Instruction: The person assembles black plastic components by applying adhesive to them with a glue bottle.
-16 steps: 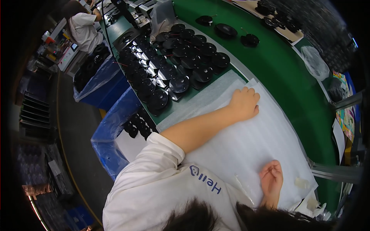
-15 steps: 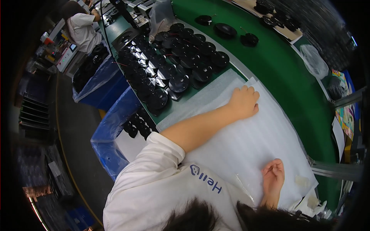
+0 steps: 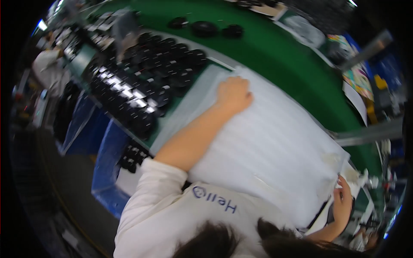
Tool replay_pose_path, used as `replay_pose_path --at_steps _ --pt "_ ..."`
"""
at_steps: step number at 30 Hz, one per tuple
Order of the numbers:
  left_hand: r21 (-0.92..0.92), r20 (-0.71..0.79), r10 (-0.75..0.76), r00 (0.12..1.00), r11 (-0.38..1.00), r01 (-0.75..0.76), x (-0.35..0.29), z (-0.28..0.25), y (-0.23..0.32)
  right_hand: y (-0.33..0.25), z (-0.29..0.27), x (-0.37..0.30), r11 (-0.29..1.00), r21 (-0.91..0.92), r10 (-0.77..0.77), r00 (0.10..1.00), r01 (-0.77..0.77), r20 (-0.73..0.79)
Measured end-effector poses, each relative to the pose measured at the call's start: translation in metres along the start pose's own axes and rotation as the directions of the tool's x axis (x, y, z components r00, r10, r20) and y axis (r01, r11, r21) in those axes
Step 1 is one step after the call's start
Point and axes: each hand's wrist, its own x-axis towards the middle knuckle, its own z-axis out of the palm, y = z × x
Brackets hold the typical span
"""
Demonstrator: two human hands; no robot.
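On the white sheet (image 3: 266,146), the left hand (image 3: 234,93) is rested near the far corner, the right hand (image 3: 343,203) held well apart by the right edge. Neither grip is clear; creases could be caused by uneven tugging.

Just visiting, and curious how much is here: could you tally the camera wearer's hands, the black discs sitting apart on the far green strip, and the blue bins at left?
Wearer's hands: 2
Separate black discs: 3
Blue bins: 2
Total: 7
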Motion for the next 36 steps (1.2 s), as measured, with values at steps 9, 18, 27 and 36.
replay_pose_path --at_steps 9,18,27,36 --pt "0.002 -0.060 0.090 0.994 0.996 -0.090 0.002 -0.001 -0.011 0.019 0.030 0.002 0.983 -0.177 0.036 0.999 -0.037 -0.009" --pt "-0.012 -0.057 0.100 0.993 0.995 -0.100 0.000 0.004 -0.013 0.005 0.073 0.041 0.993 -0.030 0.116 0.981 -0.113 0.158" --pt "-0.017 -0.060 0.101 0.993 0.995 -0.103 0.003 0.002 -0.011 0.042 0.104 0.072 0.986 -0.164 -0.032 0.980 -0.001 -0.196" --pt "-0.050 -0.080 0.094 0.992 0.994 -0.098 0.005 0.003 -0.017 -0.028 0.084 0.124 0.818 0.287 -0.242 0.750 0.499 -0.615"
